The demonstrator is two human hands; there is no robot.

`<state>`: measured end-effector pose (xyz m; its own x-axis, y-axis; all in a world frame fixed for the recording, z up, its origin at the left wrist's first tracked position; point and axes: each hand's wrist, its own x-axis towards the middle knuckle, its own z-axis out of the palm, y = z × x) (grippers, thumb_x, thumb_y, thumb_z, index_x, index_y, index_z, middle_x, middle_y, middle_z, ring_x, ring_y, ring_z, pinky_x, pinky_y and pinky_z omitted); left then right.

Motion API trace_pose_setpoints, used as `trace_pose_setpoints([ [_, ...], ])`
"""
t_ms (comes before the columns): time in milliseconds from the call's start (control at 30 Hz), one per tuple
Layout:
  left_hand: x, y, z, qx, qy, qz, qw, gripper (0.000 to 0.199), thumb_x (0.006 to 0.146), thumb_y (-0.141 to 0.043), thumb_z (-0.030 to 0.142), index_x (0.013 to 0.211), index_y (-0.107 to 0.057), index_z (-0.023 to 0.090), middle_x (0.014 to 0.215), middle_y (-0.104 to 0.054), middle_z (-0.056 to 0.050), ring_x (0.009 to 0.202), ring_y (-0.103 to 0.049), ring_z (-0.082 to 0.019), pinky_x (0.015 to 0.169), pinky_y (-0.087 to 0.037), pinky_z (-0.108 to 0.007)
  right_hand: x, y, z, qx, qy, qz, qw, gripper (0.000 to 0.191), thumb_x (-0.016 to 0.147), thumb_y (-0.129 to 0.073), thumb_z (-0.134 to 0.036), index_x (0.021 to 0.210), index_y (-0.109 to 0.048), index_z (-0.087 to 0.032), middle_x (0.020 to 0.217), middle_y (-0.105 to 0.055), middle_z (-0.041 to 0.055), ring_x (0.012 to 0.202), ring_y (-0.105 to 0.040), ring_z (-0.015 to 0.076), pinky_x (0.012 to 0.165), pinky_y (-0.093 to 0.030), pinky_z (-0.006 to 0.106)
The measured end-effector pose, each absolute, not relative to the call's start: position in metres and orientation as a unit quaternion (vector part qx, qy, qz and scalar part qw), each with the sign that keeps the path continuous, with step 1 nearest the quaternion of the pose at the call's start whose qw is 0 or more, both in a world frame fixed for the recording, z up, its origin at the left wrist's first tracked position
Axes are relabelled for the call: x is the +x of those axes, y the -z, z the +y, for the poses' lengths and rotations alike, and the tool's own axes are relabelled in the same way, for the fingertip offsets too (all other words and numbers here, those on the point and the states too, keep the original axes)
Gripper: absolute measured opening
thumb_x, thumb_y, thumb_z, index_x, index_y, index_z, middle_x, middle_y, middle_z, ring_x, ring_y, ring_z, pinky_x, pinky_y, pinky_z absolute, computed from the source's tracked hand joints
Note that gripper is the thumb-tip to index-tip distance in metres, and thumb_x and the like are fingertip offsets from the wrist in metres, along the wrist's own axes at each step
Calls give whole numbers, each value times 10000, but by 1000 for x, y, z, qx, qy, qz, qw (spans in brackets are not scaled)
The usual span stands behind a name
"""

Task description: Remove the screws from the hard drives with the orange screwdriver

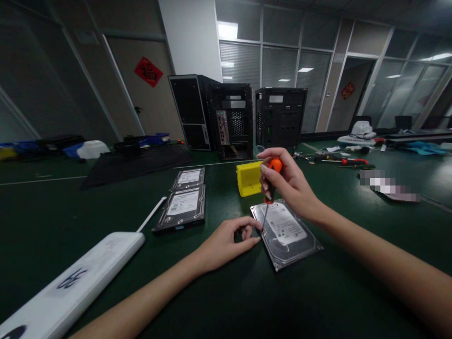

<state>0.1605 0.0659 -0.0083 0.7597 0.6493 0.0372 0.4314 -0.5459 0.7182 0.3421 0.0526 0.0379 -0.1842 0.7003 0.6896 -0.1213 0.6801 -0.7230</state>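
Note:
A hard drive (284, 228) with a white label lies flat on the green table, slightly turned. My right hand (286, 176) is closed around the orange and black handle of a screwdriver (270, 186). Its thin shaft slants down, with the tip at the drive's left edge; whether it sits in a screw is too small to tell. At that same edge, my left hand (229, 240) holds the drive between index fingertip and thumb, its other fingers curled. Behind the drive stands a yellow plastic box (249, 179), partly covered by my right hand.
Two more hard drives (183, 207) lie left of centre. A white power strip (77, 282) runs along the front left. Computer cases (235, 122) stand at the back. Tools (344, 161) and a pixelated flat object (388, 187) lie at right; a black mat (134, 165) is at left.

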Motion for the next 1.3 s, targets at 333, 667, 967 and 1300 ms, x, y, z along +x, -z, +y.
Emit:
trace_pose_setpoints([
  [333, 160, 8, 66, 865, -154, 306, 367, 232, 837, -517, 272, 1036, -579, 170, 705, -460, 41, 670, -451, -115, 636, -355, -220, 337, -37, 51, -191, -402, -641, 625, 248, 851, -512, -243, 1096, -476, -255, 791, -437, -24, 611, -452, 73, 560, -430, 217],
  [667, 159, 14, 68, 867, -158, 295, 369, 250, 816, -561, 273, 1041, -570, 163, 702, -477, 42, 664, -459, -113, 628, -356, -215, 336, -32, 52, -177, -498, -613, 587, 302, 850, -520, -248, 1148, -474, -273, 873, -503, 2, 733, -508, 106, 664, -461, 254],
  [967, 159, 16, 70, 868, -160, 293, 368, 258, 807, -579, 281, 1041, -572, 173, 709, -483, 41, 670, -468, -117, 627, -360, -216, 332, -30, 53, -178, -462, -617, 612, 245, 816, -579, -202, 1018, -457, -265, 745, -479, -38, 593, -481, 70, 553, -395, 223],
  [1300, 158, 17, 70, 871, -159, 291, 362, 261, 803, -582, 275, 1044, -572, 174, 705, -478, 45, 663, -465, -111, 625, -358, -211, 330, -28, 51, -166, -495, -603, 604, 242, 880, -442, -287, 1122, -449, -272, 822, -450, -18, 614, -433, 80, 608, -428, 246],
])
